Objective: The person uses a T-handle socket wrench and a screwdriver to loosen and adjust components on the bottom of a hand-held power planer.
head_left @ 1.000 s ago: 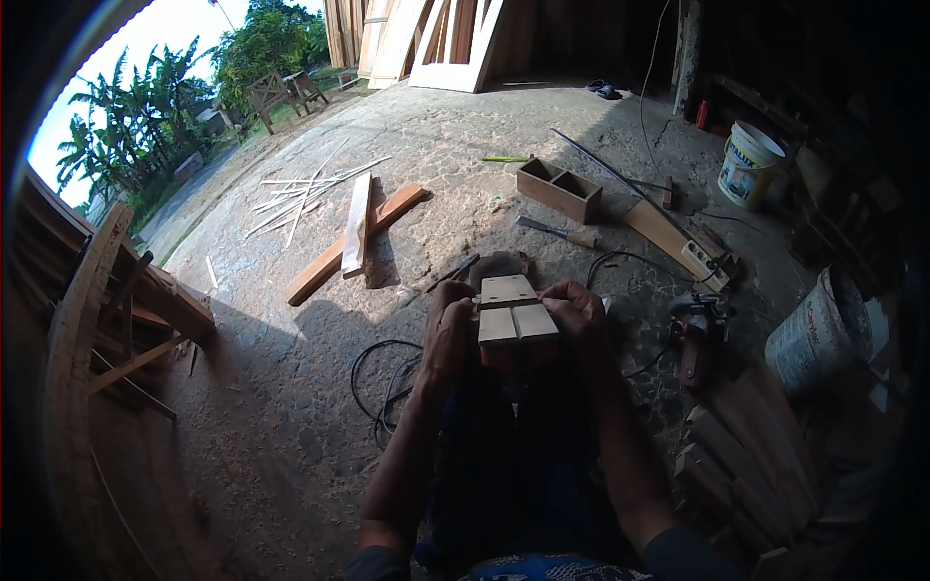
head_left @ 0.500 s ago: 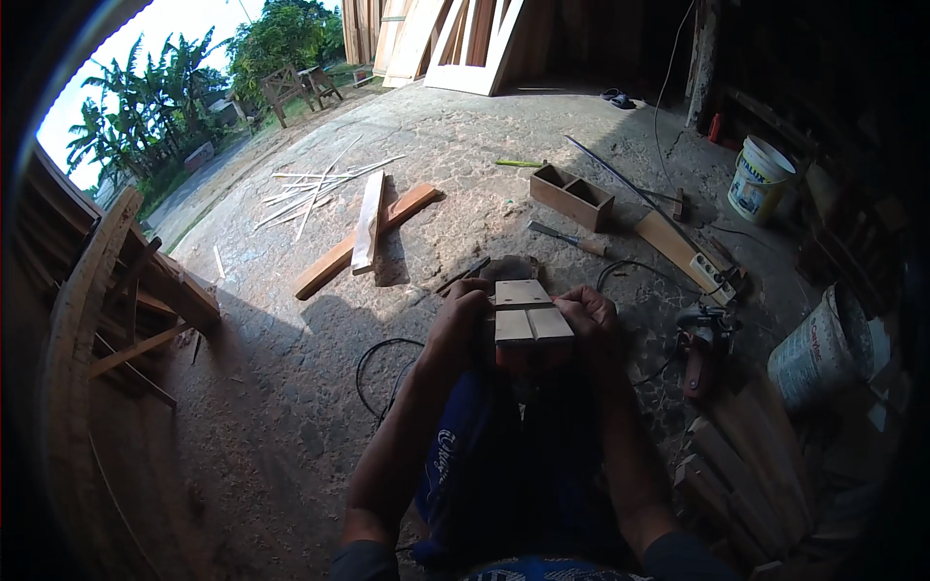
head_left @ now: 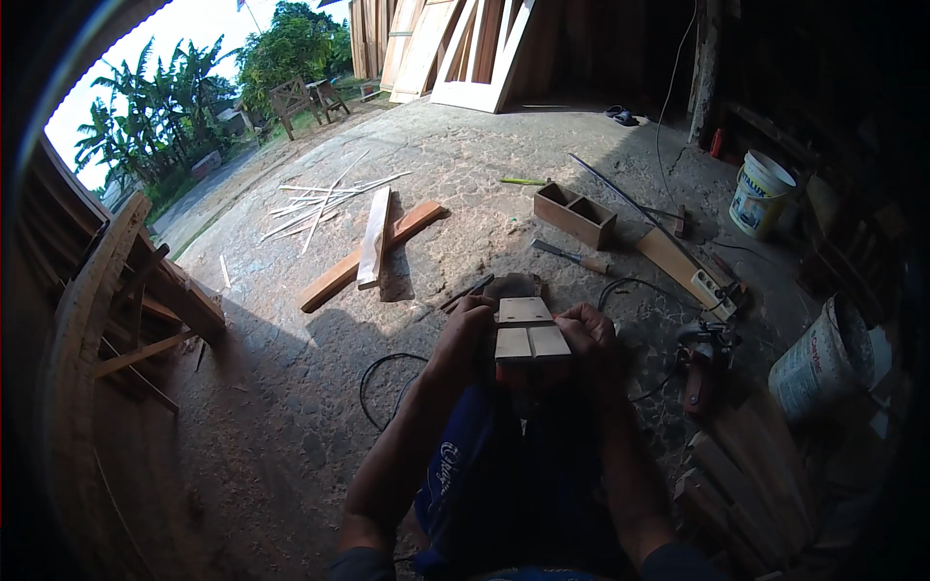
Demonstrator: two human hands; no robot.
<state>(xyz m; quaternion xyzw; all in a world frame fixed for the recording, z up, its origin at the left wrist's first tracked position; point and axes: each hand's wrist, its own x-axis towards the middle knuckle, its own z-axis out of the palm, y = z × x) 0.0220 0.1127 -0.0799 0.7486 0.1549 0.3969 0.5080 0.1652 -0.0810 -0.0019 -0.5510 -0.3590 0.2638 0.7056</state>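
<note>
Above my lap I hold an electric hand planer (head_left: 533,343), turned with its flat sole up. The sole shows two pale plates with a dark slot across between them and a groove down the nearer one. Part of a red body shows beneath. My left hand (head_left: 465,327) is closed on its left side, and my right hand (head_left: 588,331) pinches its right side near the slot. Some fingertips are hidden. On the floor beyond lie a chisel (head_left: 593,263) with a wooden handle and a two-compartment wooden box (head_left: 573,219).
Two crossed timber pieces (head_left: 339,272) and thin wood strips (head_left: 312,203) lie ahead left. A black cord (head_left: 366,382) loops by my left arm. To the right are a power tool (head_left: 699,363), a power strip (head_left: 715,290), buckets (head_left: 819,363) and stacked boards (head_left: 746,465).
The view has tilted slightly, so the floor and everything on it sit a little lower. Both hands keep hold of the planer, which tips slightly between them.
</note>
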